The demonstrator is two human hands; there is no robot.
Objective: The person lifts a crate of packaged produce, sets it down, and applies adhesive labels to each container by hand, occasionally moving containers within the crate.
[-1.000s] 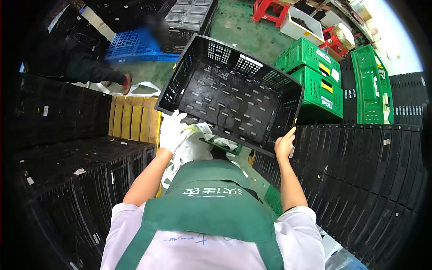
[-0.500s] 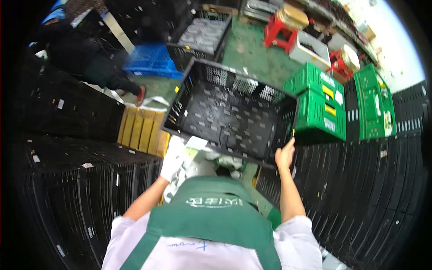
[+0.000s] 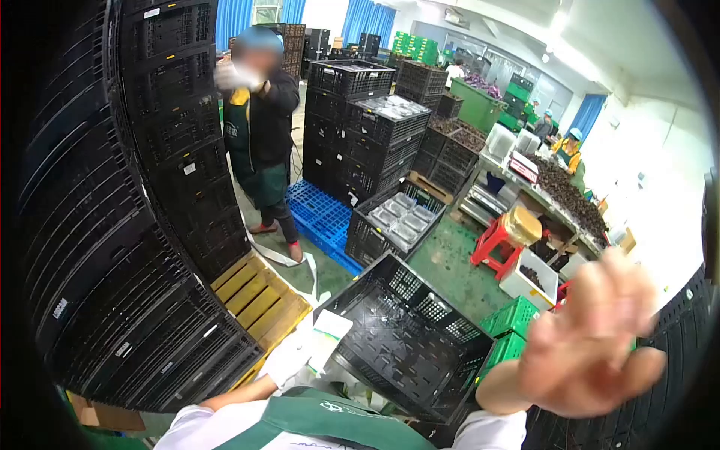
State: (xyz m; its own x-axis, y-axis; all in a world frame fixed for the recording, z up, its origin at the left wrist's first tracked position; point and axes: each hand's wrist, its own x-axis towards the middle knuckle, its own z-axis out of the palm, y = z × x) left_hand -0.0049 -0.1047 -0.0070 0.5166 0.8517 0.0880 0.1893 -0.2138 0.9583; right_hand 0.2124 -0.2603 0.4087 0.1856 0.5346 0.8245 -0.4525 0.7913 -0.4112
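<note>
My left hand (image 3: 291,358), in a white glove, is at the near left side of a black plastic crate (image 3: 405,341). It grips a small white-and-green sheet (image 3: 331,330) that overlaps the crate's rim; the fingertips are partly hidden. Inside the tilted crate I see only its slotted bottom and perforated walls. My bare right hand (image 3: 592,345) is raised close to the camera, right of the crate and apart from it. It is blurred, with the thumb away from the bent fingers and nothing visible in it.
Tall stacks of black crates (image 3: 176,135) rise on the left beside a wooden pallet (image 3: 259,292). A co-worker (image 3: 259,142) stands behind them. Ahead are a blue pallet (image 3: 319,217), a crate of clear trays (image 3: 401,221) and a red stool (image 3: 491,244). Green crates (image 3: 510,319) stand right.
My right hand has let go of the crate's right rim and risen towards the camera. My left hand stays by the crate. The view has tilted up, bringing more of the room into sight.
</note>
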